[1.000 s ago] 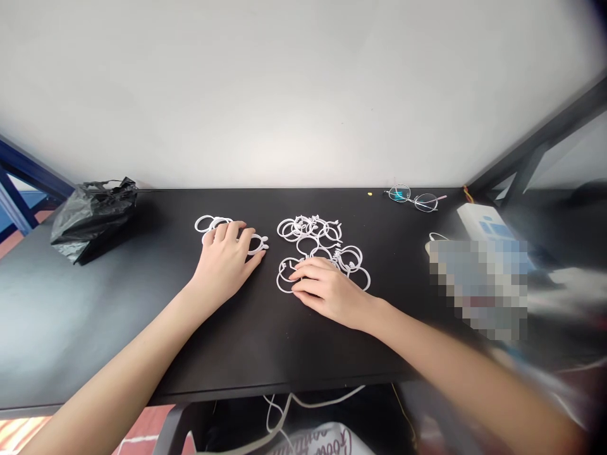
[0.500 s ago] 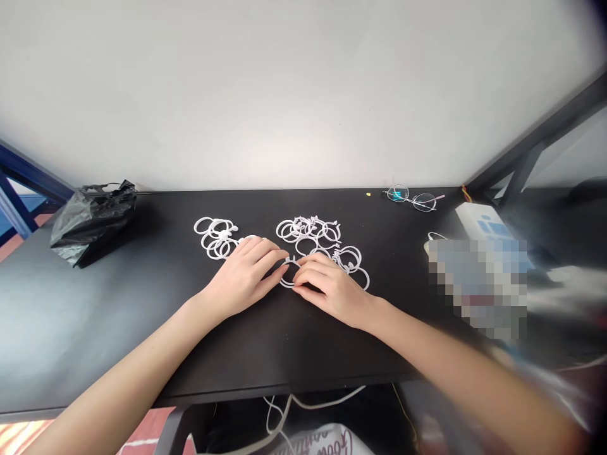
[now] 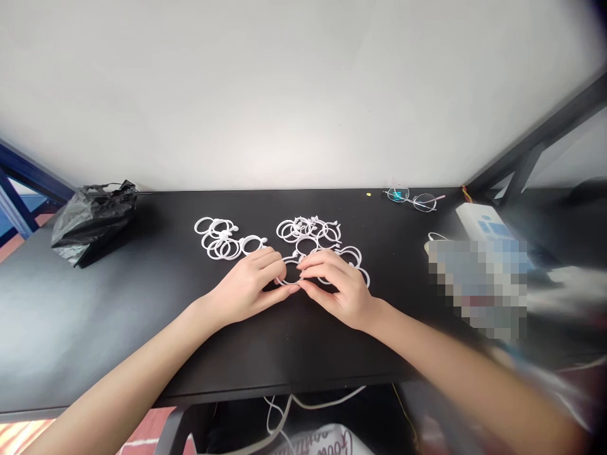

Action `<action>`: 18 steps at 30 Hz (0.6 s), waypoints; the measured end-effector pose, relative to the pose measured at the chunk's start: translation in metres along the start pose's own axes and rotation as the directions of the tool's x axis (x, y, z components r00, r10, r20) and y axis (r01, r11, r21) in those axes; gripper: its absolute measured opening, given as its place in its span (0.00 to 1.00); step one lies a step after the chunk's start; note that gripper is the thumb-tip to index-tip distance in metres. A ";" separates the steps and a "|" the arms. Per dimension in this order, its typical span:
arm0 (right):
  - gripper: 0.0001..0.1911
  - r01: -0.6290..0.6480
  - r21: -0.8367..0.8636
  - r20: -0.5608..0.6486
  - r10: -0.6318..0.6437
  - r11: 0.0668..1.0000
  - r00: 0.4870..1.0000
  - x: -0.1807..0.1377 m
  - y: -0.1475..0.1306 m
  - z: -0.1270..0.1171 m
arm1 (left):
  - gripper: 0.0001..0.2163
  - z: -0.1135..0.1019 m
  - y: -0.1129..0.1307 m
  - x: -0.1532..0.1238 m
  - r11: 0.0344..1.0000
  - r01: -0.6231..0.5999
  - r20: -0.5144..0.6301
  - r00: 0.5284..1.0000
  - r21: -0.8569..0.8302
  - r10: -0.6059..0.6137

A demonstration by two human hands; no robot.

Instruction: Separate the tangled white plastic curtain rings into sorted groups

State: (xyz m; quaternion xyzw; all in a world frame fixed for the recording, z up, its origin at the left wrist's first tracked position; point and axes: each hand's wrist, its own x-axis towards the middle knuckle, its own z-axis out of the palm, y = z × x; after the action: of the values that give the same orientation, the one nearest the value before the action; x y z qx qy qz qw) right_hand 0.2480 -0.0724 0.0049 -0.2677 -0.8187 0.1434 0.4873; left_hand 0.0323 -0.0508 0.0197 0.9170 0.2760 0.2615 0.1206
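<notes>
Between my two hands is a thin white plastic ring (image 3: 290, 282) with small tabs at its far side. My left hand (image 3: 251, 281) pinches its left and near edge, thumb stretched along the front. From the other side my right hand (image 3: 339, 287) grips the ring's right edge with thumb and fingers. Just beyond my hands lies a pile of similar white rings (image 3: 308, 230), some partly hidden behind my right hand. Another group of white rings (image 3: 220, 240) rests on the black table (image 3: 227, 360), beyond my left hand.
A crumpled black plastic bag (image 3: 95, 221) sits at the far left. Eyeglasses (image 3: 411, 197) lie near the wall at the back right. A white and blue box (image 3: 488, 221) and a blurred-out item stand on the right. White cables (image 3: 327, 404) hang below the table's front edge.
My left thumb has slid along the ring's near edge toward my right thumb, and the left fingers have curled. The ring has turned slightly. More rings show beyond my left hand.
</notes>
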 end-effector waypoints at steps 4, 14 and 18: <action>0.10 -0.044 -0.026 -0.001 0.044 0.999 0.999 -0.001 -0.002 -0.001 | 0.16 -0.002 0.001 0.001 0.999 -0.014 -0.031 0.999 -0.047 0.013; 0.15 -0.029 0.088 0.106 0.020 0.996 0.994 0.002 -0.002 -0.003 | 0.17 0.001 0.004 0.000 0.986 -0.066 -0.119 0.992 -0.155 0.048; 0.15 0.011 0.082 0.057 -0.016 0.997 0.998 0.002 -0.003 -0.002 | 0.16 -0.001 0.006 0.001 0.976 -0.038 -0.133 0.991 -0.215 0.009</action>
State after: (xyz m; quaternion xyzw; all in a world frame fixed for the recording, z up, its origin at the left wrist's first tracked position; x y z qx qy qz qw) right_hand 0.2484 -0.0733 0.0091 -0.2379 -0.8277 0.1811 0.4750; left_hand 0.0349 -0.0556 0.0232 0.8823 0.2421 0.3514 0.1986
